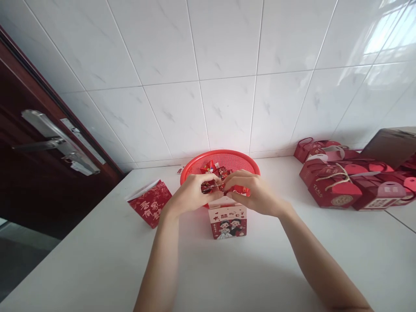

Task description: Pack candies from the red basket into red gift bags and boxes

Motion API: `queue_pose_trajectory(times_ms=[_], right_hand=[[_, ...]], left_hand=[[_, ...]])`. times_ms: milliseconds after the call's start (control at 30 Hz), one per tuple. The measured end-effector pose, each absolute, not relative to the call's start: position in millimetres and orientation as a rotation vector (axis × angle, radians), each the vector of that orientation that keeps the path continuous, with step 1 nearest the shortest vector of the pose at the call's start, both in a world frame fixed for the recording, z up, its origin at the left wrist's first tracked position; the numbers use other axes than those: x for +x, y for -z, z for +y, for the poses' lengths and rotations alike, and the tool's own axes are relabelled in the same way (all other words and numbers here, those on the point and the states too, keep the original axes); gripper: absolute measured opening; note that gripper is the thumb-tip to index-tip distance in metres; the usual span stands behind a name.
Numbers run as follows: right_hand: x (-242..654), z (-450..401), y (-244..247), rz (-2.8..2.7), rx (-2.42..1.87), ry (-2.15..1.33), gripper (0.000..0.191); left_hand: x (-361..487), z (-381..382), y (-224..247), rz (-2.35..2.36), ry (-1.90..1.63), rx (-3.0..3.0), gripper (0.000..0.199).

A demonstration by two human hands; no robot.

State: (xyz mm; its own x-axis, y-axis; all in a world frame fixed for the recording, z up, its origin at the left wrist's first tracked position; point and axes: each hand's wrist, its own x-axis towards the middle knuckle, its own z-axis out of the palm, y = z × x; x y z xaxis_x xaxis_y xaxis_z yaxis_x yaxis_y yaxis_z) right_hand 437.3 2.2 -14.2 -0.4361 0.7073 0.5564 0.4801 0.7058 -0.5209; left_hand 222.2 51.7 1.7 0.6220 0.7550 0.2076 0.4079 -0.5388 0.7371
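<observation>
A small red and pale pink box (229,227) with a cartoon couple on its front stands upright on the white table. Just behind it is a round red plastic basket (250,161) holding red-wrapped sweets (222,172). Above the box, my left hand (196,190) has its fingers curled round dark, shiny wrapped pieces. My right hand (248,190) faces it from the other side, fingers bent round red wrapped pieces. The fingertips of both hands nearly meet over the box's open top and hide part of the basket.
A red paper bag (151,204) with gold characters lies tilted left of the basket. Several red gift boxes (334,190) crowd the table's right side beside a brown object (390,145). A tiled wall stands behind; a dark door (29,173) is at the left.
</observation>
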Motion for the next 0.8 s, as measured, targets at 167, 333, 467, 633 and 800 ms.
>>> queue_pose_trajectory(times_ms=[167,333,467,633,800], right_hand=[[429,-2,11,-1.947,-0.879,-0.435,0.009],[421,-4,13,-1.804,-0.87,-0.428,0.014],[418,-4,15,-1.758,-0.865,-0.453,0.02],[417,-2,18,-1.674,-0.844,-0.572,0.015],[417,-1,18,-1.627,-0.905,-0.555,0.015]], left_hand=[[228,46,-4,0.808,-0.985,1.909,0.045],[236,37,-7,0.613,-0.95,1.628,0.059],[239,34,-6,0.524,-0.842,1.574,0.062],[237,36,-4,0.486,-0.774,1.548,0.064],[234,35,-6,0.525,-0.734,1.646,0.059]])
